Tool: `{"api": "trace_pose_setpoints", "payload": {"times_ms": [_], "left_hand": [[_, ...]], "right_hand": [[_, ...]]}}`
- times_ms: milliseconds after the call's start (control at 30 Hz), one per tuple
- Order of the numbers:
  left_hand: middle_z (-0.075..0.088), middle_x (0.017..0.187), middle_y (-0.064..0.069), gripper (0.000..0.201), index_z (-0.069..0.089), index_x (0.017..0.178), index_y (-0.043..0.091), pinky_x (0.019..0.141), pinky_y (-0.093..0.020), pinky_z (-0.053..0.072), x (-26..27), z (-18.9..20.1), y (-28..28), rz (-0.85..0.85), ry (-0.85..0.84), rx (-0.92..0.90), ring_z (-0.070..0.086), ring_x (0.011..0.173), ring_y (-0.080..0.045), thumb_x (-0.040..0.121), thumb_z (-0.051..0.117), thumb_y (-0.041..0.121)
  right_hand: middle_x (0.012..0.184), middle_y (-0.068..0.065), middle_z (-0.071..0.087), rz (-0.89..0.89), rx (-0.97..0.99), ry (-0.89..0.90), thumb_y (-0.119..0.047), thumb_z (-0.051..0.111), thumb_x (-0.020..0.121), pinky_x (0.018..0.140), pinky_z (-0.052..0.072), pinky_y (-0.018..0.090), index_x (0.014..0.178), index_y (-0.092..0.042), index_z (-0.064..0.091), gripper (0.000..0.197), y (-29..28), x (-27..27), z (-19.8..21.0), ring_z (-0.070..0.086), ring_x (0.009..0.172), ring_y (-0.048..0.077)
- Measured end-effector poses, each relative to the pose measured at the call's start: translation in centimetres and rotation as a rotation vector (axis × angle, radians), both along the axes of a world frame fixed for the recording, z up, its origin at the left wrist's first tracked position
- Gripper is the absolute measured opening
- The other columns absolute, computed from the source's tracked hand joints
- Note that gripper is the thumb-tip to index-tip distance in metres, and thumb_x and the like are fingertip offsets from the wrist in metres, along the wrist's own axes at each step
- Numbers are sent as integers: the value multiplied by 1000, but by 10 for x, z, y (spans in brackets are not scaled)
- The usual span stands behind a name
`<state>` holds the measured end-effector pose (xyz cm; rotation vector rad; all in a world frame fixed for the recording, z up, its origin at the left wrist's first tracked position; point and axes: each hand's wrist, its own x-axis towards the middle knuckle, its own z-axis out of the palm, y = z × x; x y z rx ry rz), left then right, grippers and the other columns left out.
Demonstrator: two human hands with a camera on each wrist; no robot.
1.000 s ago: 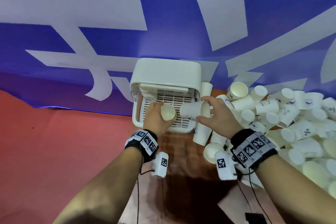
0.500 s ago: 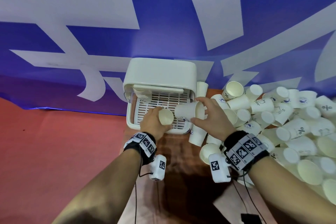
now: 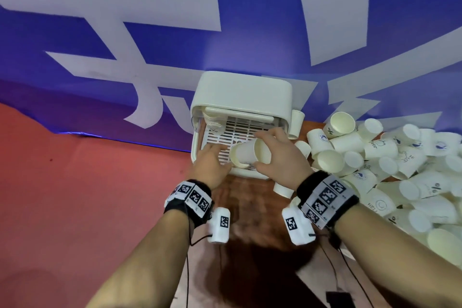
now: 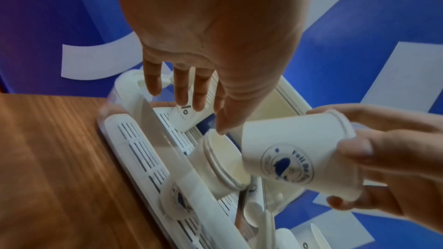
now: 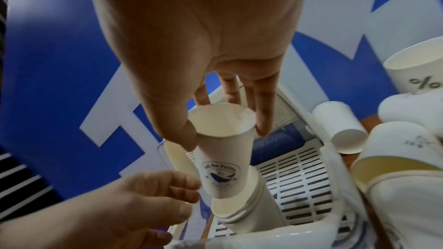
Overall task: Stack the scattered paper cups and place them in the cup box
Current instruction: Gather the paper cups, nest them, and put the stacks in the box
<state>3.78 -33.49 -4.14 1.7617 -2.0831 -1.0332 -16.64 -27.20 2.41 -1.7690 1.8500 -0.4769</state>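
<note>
Over the slotted tray of the cup box (image 3: 241,97), the right hand (image 3: 282,157) holds one paper cup (image 3: 250,154) by its rim, with thumb on one side and fingers on the other; the cup has a round blue logo on its wall. Its narrow bottom is entering the mouth of a short stack of cups (image 4: 220,166) that lies tilted on the white tray; in the right wrist view the cup (image 5: 223,160) sits partly inside the stack (image 5: 249,213), not fully pushed in. The left hand (image 3: 211,161) is just beside the stack, with fingers straight and a little spread; in the left wrist view its fingertips (image 4: 179,94) point down to the tray, and the thumb tip is touching the rim of the stack. Another stack of cups (image 3: 212,120) stands at the back left inside the box. To the right of the box, a big pile of loose cups (image 3: 390,157) is scattered on the wooden table (image 3: 250,207); behind everything hangs a blue banner (image 3: 250,20) with white shapes.
</note>
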Motion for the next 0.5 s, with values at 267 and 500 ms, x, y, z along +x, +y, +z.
{"api": "trace_pose_setpoints", "payload": {"times_ms": [267, 500], "left_hand": [[57, 121, -5, 41, 64, 119, 19, 102, -46, 44, 31, -10, 13, 157, 110, 26, 54, 113, -27, 78, 67, 19], [57, 115, -7, 36, 65, 116, 18, 99, -46, 44, 39, -10, 8, 210, 148, 9, 54, 107, -30, 80, 67, 14]], "right_hand": [[130, 5, 40, 128, 109, 234, -35, 68, 82, 87, 51, 41, 146, -28, 36, 72, -26, 24, -15, 52, 111, 29], [134, 6, 40, 178, 196, 339, -35, 66, 85, 90, 50, 43, 145, -23, 37, 68, -45, 41, -35, 46, 120, 30]]}}
